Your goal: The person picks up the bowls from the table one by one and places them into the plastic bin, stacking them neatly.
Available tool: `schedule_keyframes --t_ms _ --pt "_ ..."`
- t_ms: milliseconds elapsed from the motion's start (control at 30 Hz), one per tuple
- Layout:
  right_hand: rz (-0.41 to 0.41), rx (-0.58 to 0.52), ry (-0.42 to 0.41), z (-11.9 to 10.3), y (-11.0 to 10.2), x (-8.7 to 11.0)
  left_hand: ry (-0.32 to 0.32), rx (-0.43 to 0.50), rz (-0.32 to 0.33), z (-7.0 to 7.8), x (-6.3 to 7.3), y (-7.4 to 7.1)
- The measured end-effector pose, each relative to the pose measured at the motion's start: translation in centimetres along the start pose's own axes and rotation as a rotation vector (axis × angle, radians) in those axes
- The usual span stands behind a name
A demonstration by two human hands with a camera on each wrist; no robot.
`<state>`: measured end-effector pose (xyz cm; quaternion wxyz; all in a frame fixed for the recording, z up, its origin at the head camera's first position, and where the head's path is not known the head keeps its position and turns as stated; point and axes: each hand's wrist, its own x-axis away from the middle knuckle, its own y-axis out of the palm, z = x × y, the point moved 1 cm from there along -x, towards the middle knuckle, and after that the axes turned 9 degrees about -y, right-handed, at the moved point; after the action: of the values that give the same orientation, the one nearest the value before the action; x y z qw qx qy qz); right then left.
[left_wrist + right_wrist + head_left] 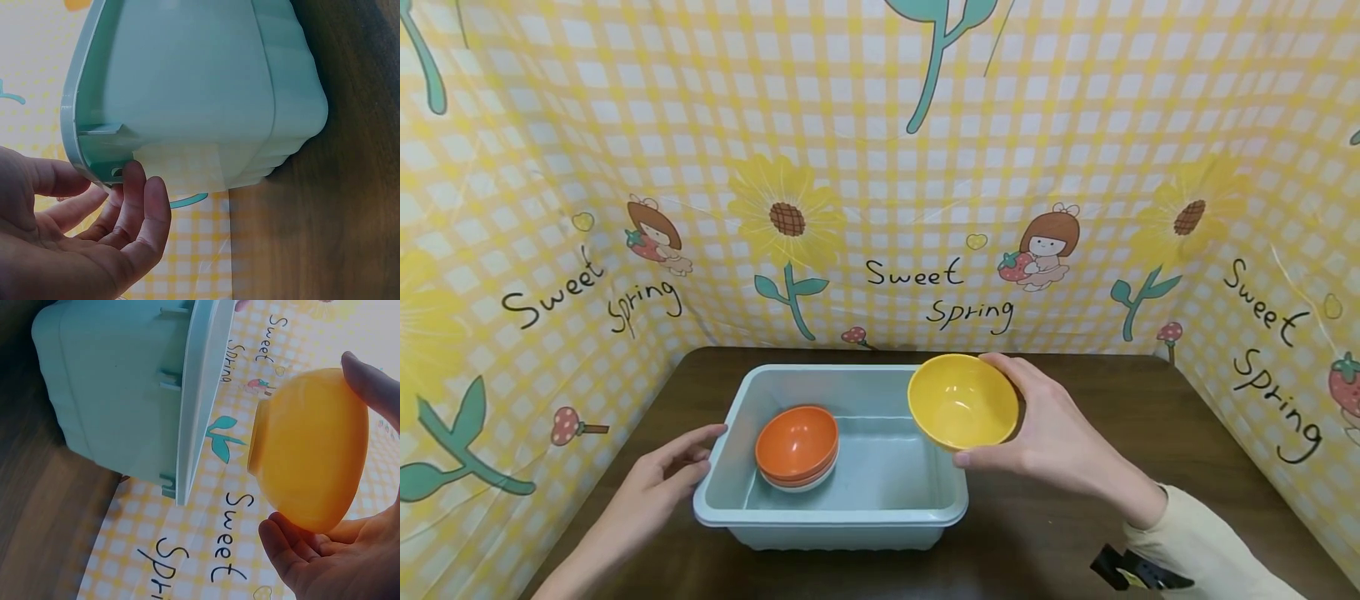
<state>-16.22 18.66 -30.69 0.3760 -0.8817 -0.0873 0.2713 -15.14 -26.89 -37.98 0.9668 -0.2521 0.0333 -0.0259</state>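
Observation:
My right hand [1052, 425] holds a yellow bowl [962, 402] by its side, thumb on the near side and fingers on the far side. The bowl is raised over the right rim of a light blue plastic basin [887, 467], its mouth tilted toward the head camera. In the right wrist view the bowl's foot [257, 437] faces the basin. My left hand [94, 231] grips the basin's left rim between thumb and curled fingers. Inside the basin, at the left, sits a stack of bowls: orange ones [797, 442] above a white one [799, 483].
The basin stands on a dark brown wooden table [1097, 508]. A yellow checked cloth [880, 208] with flowers and lettering hangs behind the table and along both sides. A black strap [1138, 571] is by the right sleeve [1202, 542].

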Motion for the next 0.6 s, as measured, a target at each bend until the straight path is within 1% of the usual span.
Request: schedule_keyframes --t_ms 367,600 --pt "-0.024 -0.013 -0.064 -1.4 0.8 -1.5 0.004 0.002 -0.002 0.0 0.0 0.0" --pt "-0.048 -0.028 -0.054 -1.9 1.4 -2.4 0.003 -0.005 -0.001 0.0 0.1 0.0"
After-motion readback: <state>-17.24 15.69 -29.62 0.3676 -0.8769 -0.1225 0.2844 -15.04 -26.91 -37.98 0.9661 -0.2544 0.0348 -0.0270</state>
